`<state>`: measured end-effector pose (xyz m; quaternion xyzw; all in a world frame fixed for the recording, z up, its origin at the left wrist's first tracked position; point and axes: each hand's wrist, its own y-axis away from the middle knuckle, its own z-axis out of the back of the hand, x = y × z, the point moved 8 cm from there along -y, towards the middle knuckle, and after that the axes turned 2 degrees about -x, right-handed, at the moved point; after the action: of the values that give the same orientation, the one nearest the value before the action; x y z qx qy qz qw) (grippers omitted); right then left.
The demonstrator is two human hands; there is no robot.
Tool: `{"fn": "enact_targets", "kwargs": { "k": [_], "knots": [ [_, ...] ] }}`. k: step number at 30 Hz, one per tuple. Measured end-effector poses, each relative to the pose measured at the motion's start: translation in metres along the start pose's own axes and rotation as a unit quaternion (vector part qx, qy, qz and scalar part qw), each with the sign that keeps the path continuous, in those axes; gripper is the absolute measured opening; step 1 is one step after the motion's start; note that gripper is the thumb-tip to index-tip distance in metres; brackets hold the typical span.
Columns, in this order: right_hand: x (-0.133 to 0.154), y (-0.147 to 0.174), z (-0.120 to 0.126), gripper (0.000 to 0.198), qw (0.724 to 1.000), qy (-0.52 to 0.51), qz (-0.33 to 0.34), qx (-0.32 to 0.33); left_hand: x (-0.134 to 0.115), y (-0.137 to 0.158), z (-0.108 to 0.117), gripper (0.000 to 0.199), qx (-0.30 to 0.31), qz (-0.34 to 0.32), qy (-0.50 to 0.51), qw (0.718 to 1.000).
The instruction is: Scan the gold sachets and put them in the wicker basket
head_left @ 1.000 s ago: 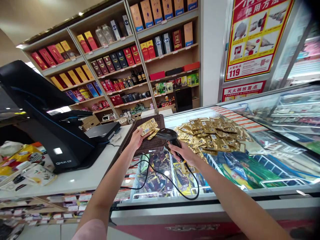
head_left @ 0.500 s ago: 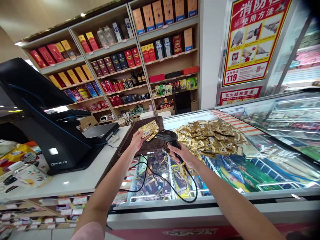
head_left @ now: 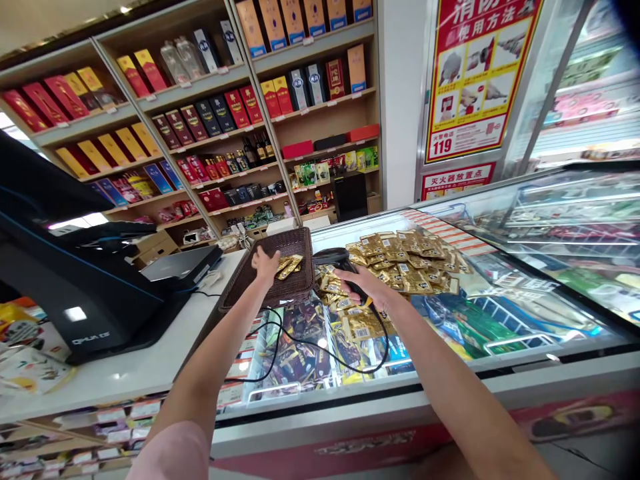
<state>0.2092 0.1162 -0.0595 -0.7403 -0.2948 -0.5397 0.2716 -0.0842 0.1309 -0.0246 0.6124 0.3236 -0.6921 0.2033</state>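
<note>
My left hand [head_left: 265, 263] is over the brown woven basket [head_left: 306, 243], its fingers apart and nothing held in them. Just right of those fingers, a few gold foil packets [head_left: 290, 267] lie inside the basket. My right hand [head_left: 369, 285] is wrapped round the handle of a black barcode scanner [head_left: 332, 256], whose head points left towards the basket. From the scanner a black cable [head_left: 345, 367] loops down across the glass. A spread pile of gold packets [head_left: 413, 257] lies on the glass behind and right of my right hand.
Under everything is a glass-topped freezer [head_left: 320, 437] with packaged goods inside. A black checkout terminal [head_left: 95, 300] stands on the white counter [head_left: 125, 380] at left. Shelves [head_left: 260, 127] of boxes and bottles line the back, beside a red fire-safety poster [head_left: 480, 80].
The gold packets have gone from my left hand into the basket, and that hand has opened. My right hand still grips the scanner. The view has shifted rightward.
</note>
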Motion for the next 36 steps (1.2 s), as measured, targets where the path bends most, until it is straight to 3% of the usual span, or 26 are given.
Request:
{"fn": "enact_targets", "kwargs": {
  "k": [2,3,6,8,11,19,22,25,30,36],
  "knots": [
    [-0.001,0.003,0.013,0.04,0.999,0.03,-0.034,0.001,-0.009,0.019,-0.024,0.037,0.038,-0.092,-0.087,0.991],
    [-0.001,0.004,0.019,0.04,0.998,0.034,-0.048,-0.001,-0.013,0.031,-0.041,0.03,0.088,-0.149,-0.145,0.974],
    [0.0,0.009,0.035,0.04,0.997,-0.003,-0.074,0.001,-0.006,0.071,-0.093,0.021,0.249,-0.255,-0.294,0.887],
    [0.003,0.012,0.041,0.04,0.996,-0.048,-0.07,0.015,0.008,0.087,-0.113,0.015,0.312,-0.26,-0.34,0.848],
    [0.008,0.015,0.048,0.04,0.994,-0.083,-0.053,0.035,0.027,0.095,-0.132,0.008,0.359,-0.245,-0.372,0.82],
    [0.002,0.019,0.056,0.038,0.993,-0.076,-0.077,0.046,0.054,0.07,-0.155,0.035,0.409,-0.187,-0.492,0.746],
    [0.002,0.018,0.058,0.039,0.992,-0.091,-0.072,0.047,0.051,0.067,-0.155,0.049,0.408,-0.191,-0.508,0.734],
    [0.003,0.018,0.059,0.039,0.992,-0.094,-0.069,0.048,0.044,0.073,-0.15,0.051,0.405,-0.207,-0.509,0.731],
    [0.006,0.017,0.057,0.039,0.993,-0.101,-0.051,0.038,0.031,0.085,-0.141,0.049,0.385,-0.227,-0.484,0.752],
    [0.008,0.016,0.057,0.04,0.994,-0.103,-0.037,0.023,0.022,0.089,-0.137,0.011,0.381,-0.212,-0.409,0.802]
  ]
}}
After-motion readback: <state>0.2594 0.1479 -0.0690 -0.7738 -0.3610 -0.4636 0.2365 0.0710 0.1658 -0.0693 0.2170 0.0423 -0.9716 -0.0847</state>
